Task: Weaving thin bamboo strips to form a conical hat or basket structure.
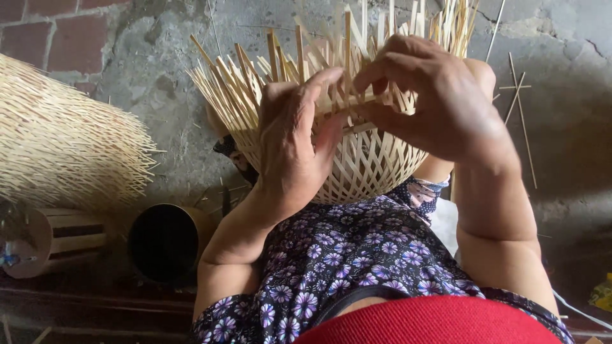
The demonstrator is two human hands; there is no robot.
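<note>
Concrete floor (pixel 159 95); basket (pixel 363 169) body woven, rim strips (pixel 255 83) loose. Left hand (pixel 290 146) and right hand (pixel 433 102) both pinching strips.

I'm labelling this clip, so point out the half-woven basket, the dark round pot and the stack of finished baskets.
half-woven basket (pixel 363 172), head view, on its woven lower wall.
dark round pot (pixel 164 242), head view, on its dark opening.
stack of finished baskets (pixel 57 140), head view, on the stack's side.
</note>
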